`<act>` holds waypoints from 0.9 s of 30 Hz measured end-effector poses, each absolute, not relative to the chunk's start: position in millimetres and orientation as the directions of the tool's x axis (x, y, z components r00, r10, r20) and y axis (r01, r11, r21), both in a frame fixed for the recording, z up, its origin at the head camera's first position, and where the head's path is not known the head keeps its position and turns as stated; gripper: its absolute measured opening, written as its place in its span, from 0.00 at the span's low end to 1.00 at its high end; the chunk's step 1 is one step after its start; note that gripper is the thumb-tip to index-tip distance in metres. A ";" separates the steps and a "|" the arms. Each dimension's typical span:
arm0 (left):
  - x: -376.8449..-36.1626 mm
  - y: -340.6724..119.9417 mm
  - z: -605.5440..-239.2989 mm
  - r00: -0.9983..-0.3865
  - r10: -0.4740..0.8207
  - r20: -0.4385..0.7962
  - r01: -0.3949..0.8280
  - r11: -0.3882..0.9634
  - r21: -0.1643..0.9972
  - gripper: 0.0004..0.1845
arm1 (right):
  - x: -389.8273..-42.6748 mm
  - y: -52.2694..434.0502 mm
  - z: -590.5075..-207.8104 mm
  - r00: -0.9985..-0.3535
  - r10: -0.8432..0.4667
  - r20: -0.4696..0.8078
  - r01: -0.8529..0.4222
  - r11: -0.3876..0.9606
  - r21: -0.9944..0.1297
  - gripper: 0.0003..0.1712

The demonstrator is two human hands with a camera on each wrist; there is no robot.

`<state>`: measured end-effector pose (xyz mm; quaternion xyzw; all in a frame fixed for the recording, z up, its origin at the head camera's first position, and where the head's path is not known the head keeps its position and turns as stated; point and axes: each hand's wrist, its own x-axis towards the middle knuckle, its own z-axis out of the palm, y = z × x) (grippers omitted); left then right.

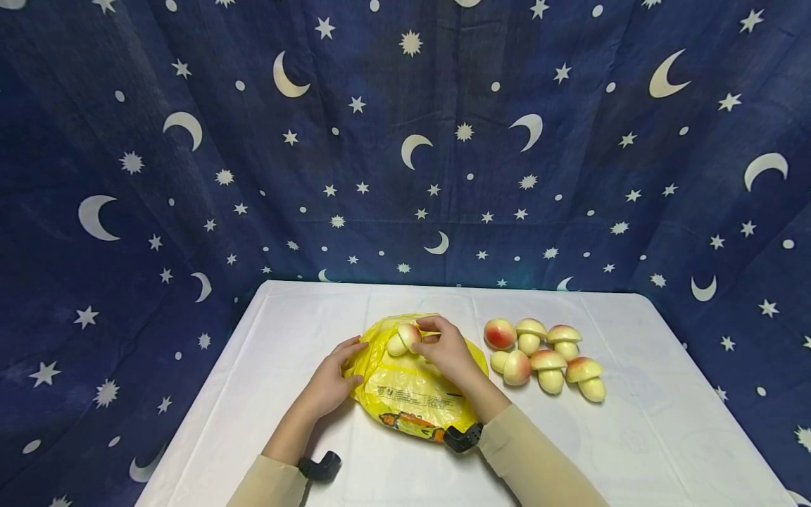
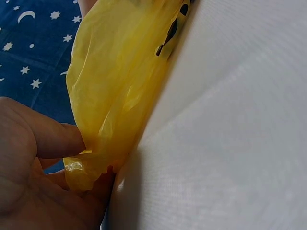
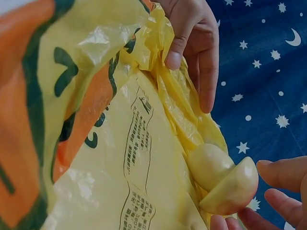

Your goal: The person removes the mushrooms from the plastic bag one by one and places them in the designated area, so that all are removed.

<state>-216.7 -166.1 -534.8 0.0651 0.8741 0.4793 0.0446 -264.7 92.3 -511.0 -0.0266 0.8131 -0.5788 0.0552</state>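
A yellow plastic bag [image 1: 412, 384] with printed lettering lies on the table in front of the person. At its left side the left hand [image 1: 332, 377] grips the bag's gathered edge between thumb and fingers, as the left wrist view shows on the crumpled yellow film [image 2: 105, 96]. A toy mushroom [image 1: 404, 339], cream with a reddish cap, is over the upper part of the bag. With its fingertips, the right hand [image 1: 446, 348] holds that mushroom by the cap; in the right wrist view the mushroom [image 3: 223, 179] sits against the bag's folds.
Right of the bag, several more toy mushrooms [image 1: 550, 360] lie in two rough rows on the white table [image 1: 633, 451]. A dark blue cloth [image 1: 469, 162] with moons and stars hangs behind and at the sides. Black wrist cameras [image 1: 462, 438] are strapped to both wrists.
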 end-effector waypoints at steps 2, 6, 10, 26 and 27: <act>-216.6 -166.1 -534.8 -0.988 0.156 -0.016 0.071 0.534 0.843 0.32 | -266.5 90.5 -512.5 -0.992 -0.111 -0.055 0.016 0.326 -0.945 0.28; -216.6 -166.1 -535.1 -0.988 0.155 -0.015 0.072 0.539 0.839 0.32 | -268.5 87.2 -515.6 -0.994 -0.096 -0.059 0.024 0.333 -0.943 0.28; -216.8 -166.1 -535.5 -0.988 0.156 -0.016 0.071 0.538 0.840 0.33 | -269.6 83.8 -518.3 -0.996 -0.074 -0.052 0.024 0.339 -0.941 0.29; -217.3 -166.3 -535.3 -0.988 0.150 -0.028 0.058 0.538 0.841 0.33 | -269.4 78.4 -525.4 -0.996 -0.077 -0.033 0.005 0.341 -0.940 0.29; -217.3 -166.5 -535.7 -0.988 0.153 -0.027 0.061 0.537 0.841 0.33 | -268.7 78.7 -525.0 -0.996 -0.077 -0.034 0.006 0.344 -0.939 0.29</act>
